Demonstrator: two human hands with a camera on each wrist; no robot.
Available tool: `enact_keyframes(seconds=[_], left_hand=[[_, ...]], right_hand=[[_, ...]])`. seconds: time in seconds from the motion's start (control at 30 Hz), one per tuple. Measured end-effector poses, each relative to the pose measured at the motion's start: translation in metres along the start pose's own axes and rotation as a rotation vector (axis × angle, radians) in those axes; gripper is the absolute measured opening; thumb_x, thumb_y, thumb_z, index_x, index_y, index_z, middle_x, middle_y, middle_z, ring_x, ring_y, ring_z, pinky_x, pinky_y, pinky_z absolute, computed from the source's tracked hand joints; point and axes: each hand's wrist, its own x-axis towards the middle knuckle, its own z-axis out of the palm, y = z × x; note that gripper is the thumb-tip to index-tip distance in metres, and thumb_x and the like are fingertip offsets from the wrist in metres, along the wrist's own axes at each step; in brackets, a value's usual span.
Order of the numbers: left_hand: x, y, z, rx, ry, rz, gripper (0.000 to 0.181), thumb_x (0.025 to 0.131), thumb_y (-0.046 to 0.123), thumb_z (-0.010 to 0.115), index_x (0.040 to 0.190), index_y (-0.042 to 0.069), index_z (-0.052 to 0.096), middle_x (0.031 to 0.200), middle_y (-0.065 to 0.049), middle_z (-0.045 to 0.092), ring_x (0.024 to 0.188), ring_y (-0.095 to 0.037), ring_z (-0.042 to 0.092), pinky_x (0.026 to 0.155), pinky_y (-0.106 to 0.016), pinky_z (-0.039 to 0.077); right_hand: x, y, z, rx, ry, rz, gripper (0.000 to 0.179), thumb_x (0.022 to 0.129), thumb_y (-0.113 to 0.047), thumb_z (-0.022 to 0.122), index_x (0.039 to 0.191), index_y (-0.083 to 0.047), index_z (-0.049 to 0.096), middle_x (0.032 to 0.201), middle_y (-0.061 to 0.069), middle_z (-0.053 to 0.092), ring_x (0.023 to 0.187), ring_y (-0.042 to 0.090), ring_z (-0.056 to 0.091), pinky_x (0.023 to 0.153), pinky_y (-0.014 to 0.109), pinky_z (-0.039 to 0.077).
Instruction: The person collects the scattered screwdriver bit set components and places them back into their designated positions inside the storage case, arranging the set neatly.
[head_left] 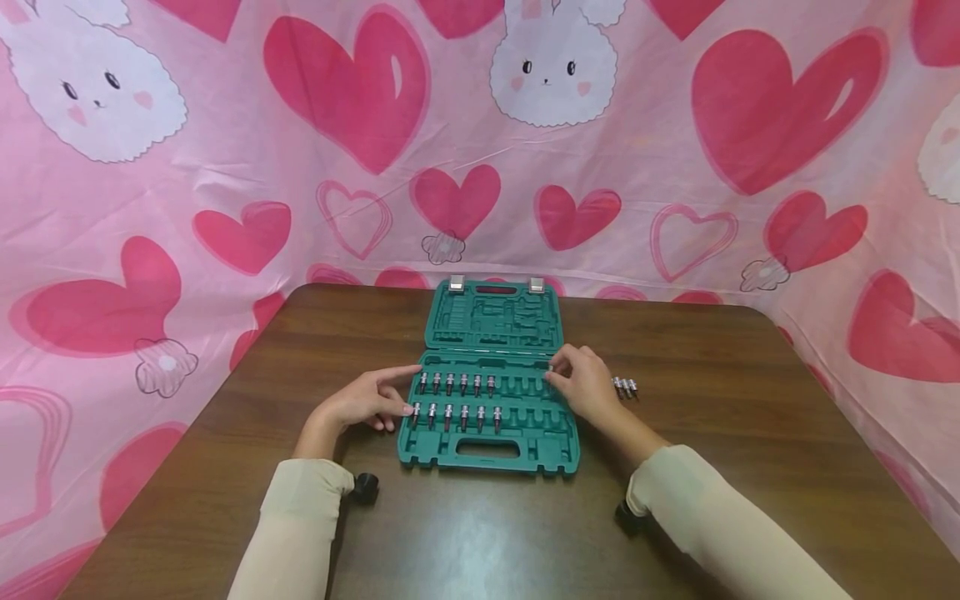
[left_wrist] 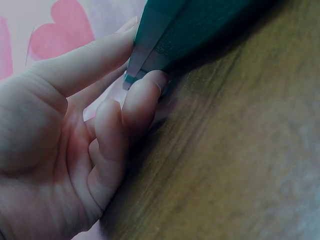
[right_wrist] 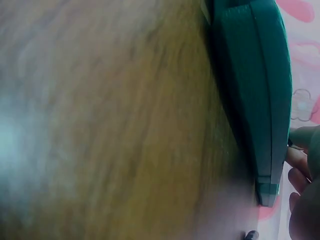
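Note:
An open green tool case [head_left: 487, 375] lies on the table with its lid tipped back. Two rows of silver bit sockets [head_left: 450, 415] stand in its left and middle slots; the slots to their right are vacant. My left hand [head_left: 367, 400] holds the case's left side, thumb [left_wrist: 95, 62] on the upper rim and curled fingers low against the edge. Over the upper row's right end, my right hand [head_left: 588, 383] pinches a small bit socket [right_wrist: 290, 143], mostly hidden by the fingers. Several more bit sockets [head_left: 625, 387] lie close together on the table right of that hand.
The brown wooden table [head_left: 480, 542] extends around the case. Pink cloth with hearts and rabbits [head_left: 465, 125] hangs behind and at both sides. Each sleeve cuff has a black device [head_left: 365, 488] at the wrist.

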Motion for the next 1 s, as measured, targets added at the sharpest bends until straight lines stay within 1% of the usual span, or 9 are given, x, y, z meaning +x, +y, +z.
enact_keyframes(seconds=[0.17, 0.33, 0.63, 0.77, 1.0], left_hand=[[0.001, 0.000, 0.000, 0.002, -0.002, 0.001, 0.072, 0.088, 0.020, 0.074, 0.151, 0.020, 0.038, 0.080, -0.015, 0.068, 0.056, -0.021, 0.060, 0.056, -0.034, 0.055], [0.001, -0.001, 0.000, 0.001, -0.002, 0.002, 0.072, 0.088, 0.020, 0.074, 0.151, 0.020, 0.039, 0.080, -0.015, 0.068, 0.056, -0.021, 0.060, 0.056, -0.034, 0.055], [0.002, -0.002, 0.000, 0.000, -0.005, 0.006, 0.073, 0.088, 0.019, 0.074, 0.151, 0.019, 0.038, 0.079, -0.015, 0.067, 0.055, -0.021, 0.060, 0.055, -0.033, 0.055], [0.003, -0.001, 0.000, 0.008, -0.006, 0.004, 0.072, 0.088, 0.020, 0.074, 0.151, 0.019, 0.038, 0.079, -0.014, 0.067, 0.056, -0.021, 0.060, 0.055, -0.033, 0.054], [0.001, 0.002, 0.001, 0.015, -0.001, 0.000, 0.072, 0.088, 0.020, 0.073, 0.151, 0.019, 0.038, 0.079, -0.014, 0.068, 0.056, -0.022, 0.061, 0.055, -0.034, 0.055]], right_hand=[[0.001, -0.006, 0.003, -0.009, -0.028, 0.016, 0.015, 0.085, -0.019, 0.078, 0.092, -0.012, 0.066, 0.087, 0.003, 0.059, 0.080, 0.020, 0.052, 0.069, 0.036, 0.044], [0.002, -0.008, 0.004, -0.001, -0.033, 0.034, 0.015, 0.085, -0.019, 0.078, 0.092, -0.013, 0.066, 0.088, 0.003, 0.060, 0.081, 0.020, 0.053, 0.071, 0.037, 0.046], [0.001, -0.010, 0.005, 0.025, -0.039, 0.026, 0.015, 0.085, -0.020, 0.077, 0.093, -0.013, 0.067, 0.088, 0.001, 0.062, 0.083, 0.019, 0.055, 0.072, 0.039, 0.047], [0.002, -0.012, 0.010, 0.029, -0.045, 0.009, 0.014, 0.085, -0.020, 0.077, 0.092, -0.014, 0.066, 0.087, 0.000, 0.061, 0.083, 0.018, 0.055, 0.072, 0.038, 0.047], [0.006, -0.020, 0.015, 0.026, -0.057, -0.058, 0.013, 0.085, -0.020, 0.077, 0.091, -0.014, 0.067, 0.085, -0.002, 0.061, 0.081, 0.016, 0.053, 0.068, 0.036, 0.046]])
